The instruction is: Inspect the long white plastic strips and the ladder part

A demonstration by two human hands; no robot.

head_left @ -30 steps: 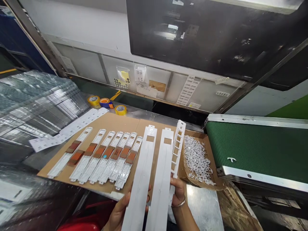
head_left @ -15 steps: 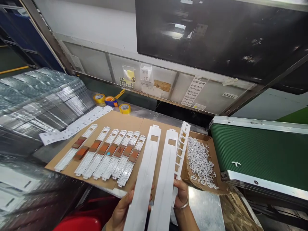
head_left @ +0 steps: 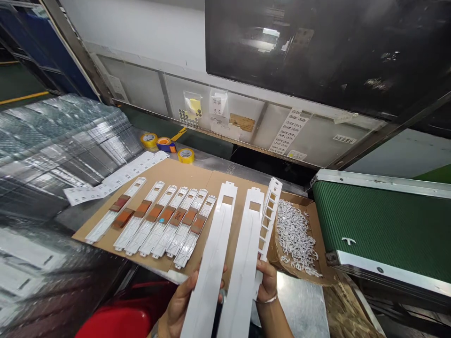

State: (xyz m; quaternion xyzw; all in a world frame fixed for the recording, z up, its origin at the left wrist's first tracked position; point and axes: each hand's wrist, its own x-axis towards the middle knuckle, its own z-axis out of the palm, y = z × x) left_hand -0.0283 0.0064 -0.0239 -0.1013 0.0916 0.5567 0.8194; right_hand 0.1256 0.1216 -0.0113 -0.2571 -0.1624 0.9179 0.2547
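A: Where to picture the hands?

B: At bottom centre, apart; clamped with the left hand (head_left: 180,300) on the left white strip (head_left: 212,249), with the right hand (head_left: 268,282) on the right white strip (head_left: 243,253) and a ladder-like strip (head_left: 262,240) just behind. Slanting up toward mid-frame.

A: How to handle?

B: Probably light, fairly stiff, slick; perhaps fragile around the upper cut-outs. Best gripped lower down, by both long edges.

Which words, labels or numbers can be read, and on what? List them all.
"KG": pouched white slip.
"标签放置处", it seems: white label on the panel.
Label strip: repeated characters, too small.
Brown block: dark marking, too blurred.
Tan label, paper strip, front tape roll: too small.
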